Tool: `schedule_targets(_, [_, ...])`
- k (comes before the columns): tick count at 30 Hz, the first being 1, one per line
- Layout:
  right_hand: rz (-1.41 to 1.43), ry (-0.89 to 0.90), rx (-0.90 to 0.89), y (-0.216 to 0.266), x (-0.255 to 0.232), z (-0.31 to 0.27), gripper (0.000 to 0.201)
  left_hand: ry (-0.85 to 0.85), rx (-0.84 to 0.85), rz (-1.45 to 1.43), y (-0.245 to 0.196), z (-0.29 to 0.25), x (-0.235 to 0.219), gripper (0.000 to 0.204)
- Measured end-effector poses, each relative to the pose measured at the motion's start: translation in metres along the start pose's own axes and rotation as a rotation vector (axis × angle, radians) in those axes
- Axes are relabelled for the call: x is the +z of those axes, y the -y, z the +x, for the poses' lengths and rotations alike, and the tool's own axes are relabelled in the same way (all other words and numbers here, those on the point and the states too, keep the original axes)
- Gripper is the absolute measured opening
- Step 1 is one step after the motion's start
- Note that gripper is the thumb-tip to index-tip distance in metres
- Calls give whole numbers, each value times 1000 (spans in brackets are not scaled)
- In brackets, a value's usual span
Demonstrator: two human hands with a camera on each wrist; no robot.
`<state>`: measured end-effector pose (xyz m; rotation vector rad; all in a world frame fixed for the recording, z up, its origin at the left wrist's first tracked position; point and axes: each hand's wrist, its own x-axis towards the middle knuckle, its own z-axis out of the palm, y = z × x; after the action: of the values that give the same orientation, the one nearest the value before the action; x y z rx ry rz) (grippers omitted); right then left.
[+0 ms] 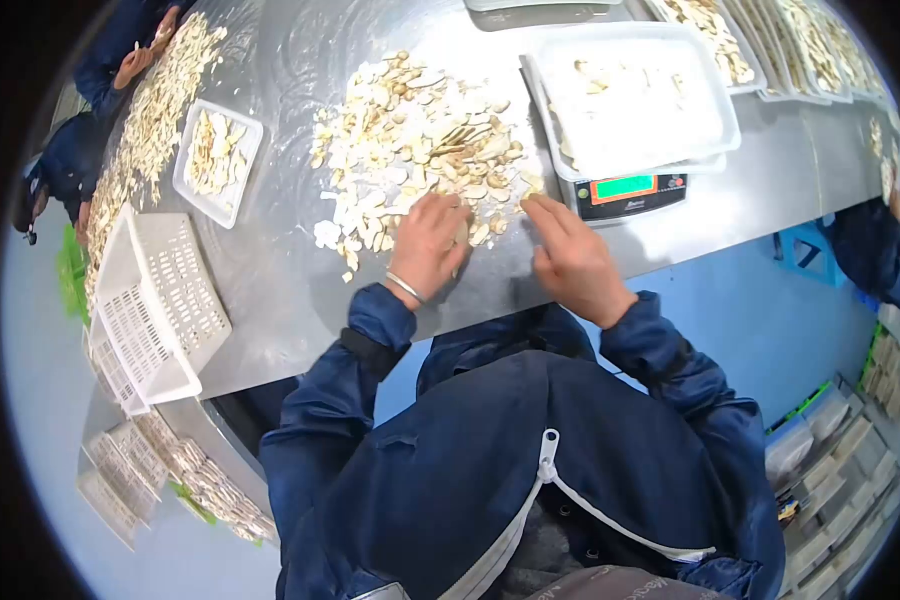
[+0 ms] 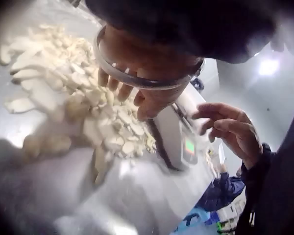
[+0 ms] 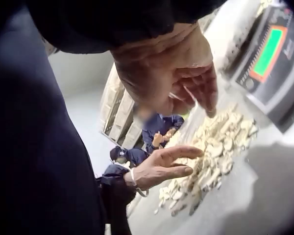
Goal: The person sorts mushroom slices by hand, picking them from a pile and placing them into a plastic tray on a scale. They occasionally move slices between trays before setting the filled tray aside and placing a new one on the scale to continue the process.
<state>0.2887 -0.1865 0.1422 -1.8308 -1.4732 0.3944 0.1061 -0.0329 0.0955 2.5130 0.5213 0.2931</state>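
A spread pile of pale, brown-edged slices, which look like mushroom, covers part of the metal table. My left hand, with a bangle at the wrist, rests over the near edge of that pile, its fingers bent loosely down among the slices. At the pile's right side is my right hand, index finger stretched toward a loose slice. Its other fingers bend loosely in the right wrist view, and no held thing shows clearly. Just beyond it stands a digital scale with a lit green display, bearing a white tray.
A small white tray of slices lies left of the pile. Nearer, a perforated white basket stands tilted at the table's left edge. Filled trays line the back right. Other people's sleeves show at the far left and right.
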Motion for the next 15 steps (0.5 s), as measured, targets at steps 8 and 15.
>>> schedule_targets(8, [-35,17,106,-24,75,5,57,-2,1,117,21,-25,17,35])
schedule_targets(15, [20,-150,46,-14,85,61,41,-59,-33,65,68,-32,-18,29])
